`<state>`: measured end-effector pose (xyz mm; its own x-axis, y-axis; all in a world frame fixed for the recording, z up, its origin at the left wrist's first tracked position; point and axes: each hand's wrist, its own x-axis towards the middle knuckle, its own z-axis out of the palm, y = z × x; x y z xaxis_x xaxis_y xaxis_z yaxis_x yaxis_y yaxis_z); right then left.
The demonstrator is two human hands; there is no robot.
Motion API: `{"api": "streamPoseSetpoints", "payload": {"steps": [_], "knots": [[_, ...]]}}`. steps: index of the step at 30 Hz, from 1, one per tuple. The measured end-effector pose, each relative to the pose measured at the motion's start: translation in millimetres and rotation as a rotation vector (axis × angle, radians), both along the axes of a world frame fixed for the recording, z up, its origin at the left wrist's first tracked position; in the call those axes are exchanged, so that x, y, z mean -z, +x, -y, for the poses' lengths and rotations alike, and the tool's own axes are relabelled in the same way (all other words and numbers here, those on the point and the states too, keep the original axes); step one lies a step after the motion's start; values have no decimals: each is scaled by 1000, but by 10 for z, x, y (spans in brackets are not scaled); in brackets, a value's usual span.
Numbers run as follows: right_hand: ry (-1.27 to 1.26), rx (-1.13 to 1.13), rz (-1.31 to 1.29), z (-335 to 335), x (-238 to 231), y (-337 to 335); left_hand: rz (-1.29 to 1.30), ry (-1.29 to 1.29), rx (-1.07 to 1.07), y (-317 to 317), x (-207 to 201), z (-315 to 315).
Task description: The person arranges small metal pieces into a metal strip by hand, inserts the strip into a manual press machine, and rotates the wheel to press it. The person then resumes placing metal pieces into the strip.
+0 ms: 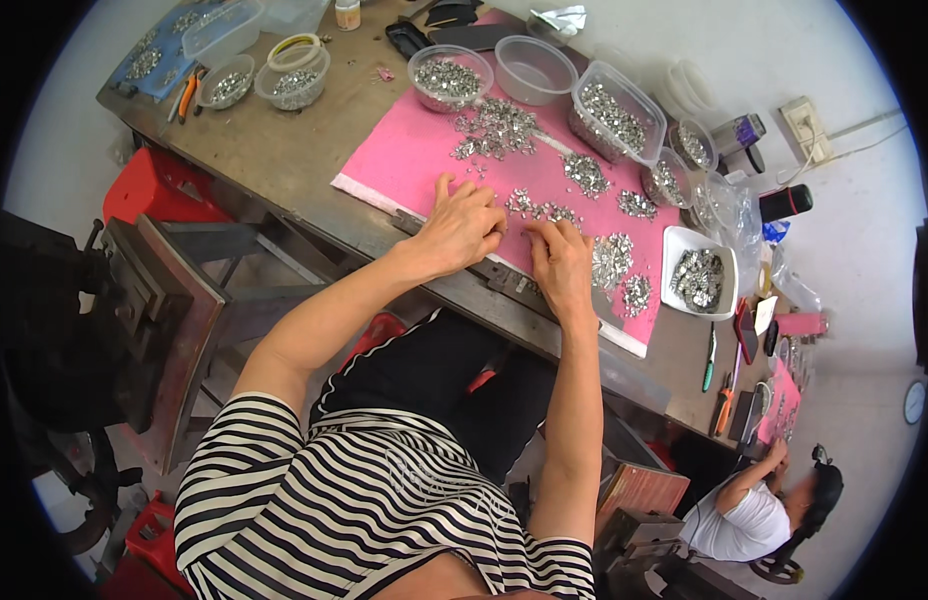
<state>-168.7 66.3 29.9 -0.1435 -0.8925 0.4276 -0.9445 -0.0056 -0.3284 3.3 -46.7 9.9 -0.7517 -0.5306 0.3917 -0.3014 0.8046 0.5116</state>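
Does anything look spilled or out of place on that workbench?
Nothing looks clearly spilled: the silvery pieces lie mostly in heaps on the pink mat. One mild oddity: a yellowish tape-like ring seems to sit tilted on a round tub of pieces, rather than beside it.

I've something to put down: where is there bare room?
Bare: the bench between pink mat and left tubs; the mat's left corner, beside the left hand. Crowded: the mat's middle and right, under metal piles; the bench's far side, with more tubs.
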Motion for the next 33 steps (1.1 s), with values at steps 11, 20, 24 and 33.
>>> {"api": "streamPoseSetpoints", "payload": {"steps": [11, 20, 24, 33], "knots": [[26, -43, -17, 122, 60, -6, 19, -48, -27, -32, 25, -29], [-31, 9, 218, -520, -92, -34, -185, 44, 189, -110, -49, -462], [-46, 23, 200, -796, -27, 68, -172, 5, 241, -173, 17, -571], [-168, 24, -69, -849, 66, 169, -219, -82, 205, -188, 71, -631]]}}
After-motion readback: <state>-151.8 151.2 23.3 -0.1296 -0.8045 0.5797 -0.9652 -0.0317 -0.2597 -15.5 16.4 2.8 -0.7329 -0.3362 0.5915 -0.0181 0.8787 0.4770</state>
